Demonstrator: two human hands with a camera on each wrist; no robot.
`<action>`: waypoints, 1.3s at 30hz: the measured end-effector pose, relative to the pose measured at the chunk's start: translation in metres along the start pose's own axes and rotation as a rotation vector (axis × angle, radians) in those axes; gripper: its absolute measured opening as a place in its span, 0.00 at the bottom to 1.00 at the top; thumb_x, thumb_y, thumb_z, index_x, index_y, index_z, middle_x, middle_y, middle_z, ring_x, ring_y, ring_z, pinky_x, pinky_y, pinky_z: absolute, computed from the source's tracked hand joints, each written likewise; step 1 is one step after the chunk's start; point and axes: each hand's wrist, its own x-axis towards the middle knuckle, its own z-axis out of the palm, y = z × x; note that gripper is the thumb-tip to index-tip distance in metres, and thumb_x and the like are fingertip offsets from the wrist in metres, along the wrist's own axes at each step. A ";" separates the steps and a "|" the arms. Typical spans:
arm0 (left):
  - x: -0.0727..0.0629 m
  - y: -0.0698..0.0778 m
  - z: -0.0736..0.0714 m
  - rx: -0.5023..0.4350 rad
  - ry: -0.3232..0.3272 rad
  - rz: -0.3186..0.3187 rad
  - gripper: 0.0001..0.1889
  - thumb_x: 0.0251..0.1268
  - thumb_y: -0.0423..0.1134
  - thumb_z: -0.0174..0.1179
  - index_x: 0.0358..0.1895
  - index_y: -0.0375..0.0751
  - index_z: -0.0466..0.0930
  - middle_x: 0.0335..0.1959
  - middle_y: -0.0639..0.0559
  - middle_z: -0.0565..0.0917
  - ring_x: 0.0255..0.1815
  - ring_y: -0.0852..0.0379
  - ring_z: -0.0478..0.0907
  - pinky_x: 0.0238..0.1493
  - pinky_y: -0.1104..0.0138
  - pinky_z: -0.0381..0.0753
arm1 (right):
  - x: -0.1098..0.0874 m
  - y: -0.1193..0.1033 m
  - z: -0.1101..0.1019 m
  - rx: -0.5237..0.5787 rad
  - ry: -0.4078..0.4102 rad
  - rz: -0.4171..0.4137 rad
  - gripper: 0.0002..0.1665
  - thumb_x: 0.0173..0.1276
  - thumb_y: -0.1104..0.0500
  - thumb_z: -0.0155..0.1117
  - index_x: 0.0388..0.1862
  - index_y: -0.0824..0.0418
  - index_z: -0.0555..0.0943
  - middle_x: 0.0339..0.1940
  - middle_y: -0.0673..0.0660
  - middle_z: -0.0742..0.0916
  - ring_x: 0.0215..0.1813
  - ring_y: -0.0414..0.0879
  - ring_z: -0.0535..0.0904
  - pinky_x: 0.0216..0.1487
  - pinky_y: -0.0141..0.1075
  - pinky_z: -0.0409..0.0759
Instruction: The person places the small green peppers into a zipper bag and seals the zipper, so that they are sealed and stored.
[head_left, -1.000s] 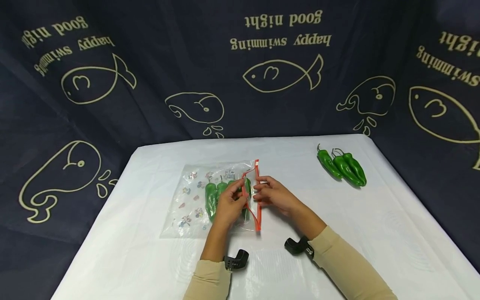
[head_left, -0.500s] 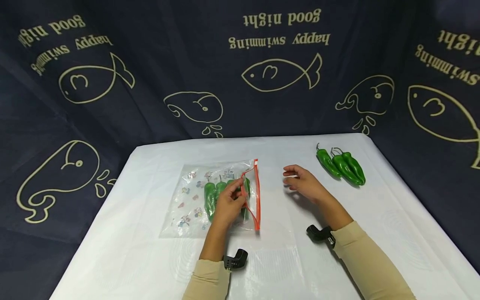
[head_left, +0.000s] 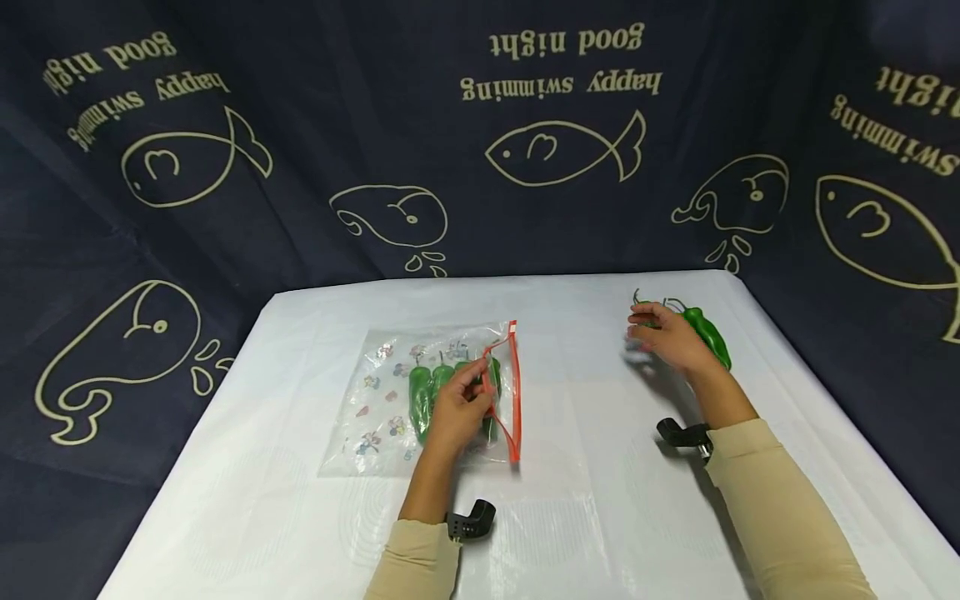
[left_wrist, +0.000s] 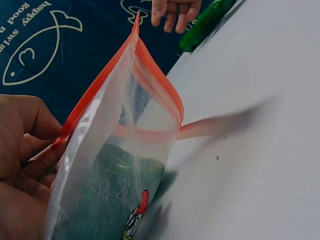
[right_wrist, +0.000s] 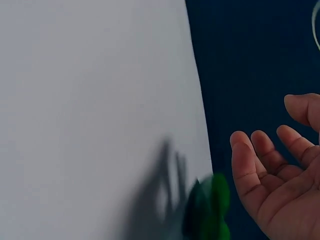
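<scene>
One left hand (head_left: 457, 412) pinches the red zip lip (left_wrist: 100, 82) of a clear, printed plastic bag (head_left: 356, 454), mouth gaping, long glossy green peppers (head_left: 421, 396) inside. Farther: right hand (head_left: 673, 339), thumb apart from loosely bent fingers, grasping nothing, beside loose green peppers (head_left: 710, 337) on the white surface (head_left: 577, 542). Step, I judge: reaching for a pepper; next calls for curling fingers round one.

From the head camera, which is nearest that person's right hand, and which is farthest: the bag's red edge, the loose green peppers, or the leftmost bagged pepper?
1. Loose green peppers: right beside the right hand, partly hidden by it.
2. Bag's red edge: to its left.
3. Leftmost bagged pepper: farther left.
</scene>
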 end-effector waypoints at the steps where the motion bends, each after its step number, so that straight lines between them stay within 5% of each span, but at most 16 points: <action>1: 0.001 -0.003 0.000 -0.002 -0.001 -0.002 0.28 0.59 0.17 0.52 0.67 0.24 0.69 0.67 0.33 0.71 0.48 0.42 0.77 0.34 0.69 0.84 | 0.001 0.001 -0.006 -0.003 0.011 0.004 0.32 0.77 0.61 0.54 0.73 0.73 0.59 0.66 0.74 0.70 0.52 0.44 0.76 0.54 0.44 0.81; 7: 0.012 -0.030 -0.001 -0.021 0.011 -0.008 0.29 0.59 0.18 0.52 0.68 0.28 0.70 0.68 0.37 0.71 0.45 0.50 0.77 0.32 0.71 0.83 | 0.007 0.005 -0.031 -0.057 0.063 0.028 0.33 0.77 0.59 0.54 0.73 0.72 0.59 0.66 0.73 0.71 0.46 0.36 0.76 0.43 0.28 0.81; 12: 0.013 -0.036 -0.001 -0.007 0.024 -0.004 0.29 0.60 0.20 0.54 0.68 0.33 0.72 0.68 0.42 0.72 0.43 0.55 0.77 0.32 0.71 0.83 | 0.012 0.008 -0.040 -0.161 0.084 0.030 0.33 0.77 0.57 0.56 0.72 0.72 0.61 0.65 0.73 0.71 0.53 0.51 0.75 0.40 0.25 0.78; 16: 0.013 -0.036 -0.001 0.000 0.033 -0.007 0.29 0.59 0.20 0.55 0.68 0.35 0.73 0.67 0.44 0.74 0.43 0.56 0.77 0.32 0.71 0.83 | 0.017 0.010 -0.040 -0.224 0.094 0.038 0.33 0.75 0.57 0.58 0.72 0.72 0.62 0.66 0.74 0.71 0.63 0.64 0.69 0.50 0.37 0.78; 22: 0.013 -0.036 -0.001 0.014 0.034 -0.009 0.29 0.60 0.20 0.55 0.68 0.34 0.73 0.66 0.44 0.73 0.43 0.54 0.76 0.33 0.71 0.83 | 0.021 0.017 -0.037 -0.270 0.066 0.075 0.35 0.75 0.57 0.58 0.73 0.73 0.60 0.70 0.76 0.65 0.71 0.70 0.60 0.64 0.60 0.68; 39: 0.011 -0.033 -0.002 0.001 0.025 -0.004 0.29 0.60 0.20 0.54 0.68 0.34 0.73 0.68 0.42 0.72 0.43 0.55 0.76 0.32 0.72 0.83 | 0.028 0.025 -0.028 -0.634 0.022 0.022 0.40 0.70 0.58 0.62 0.73 0.75 0.59 0.66 0.79 0.68 0.61 0.72 0.70 0.55 0.62 0.74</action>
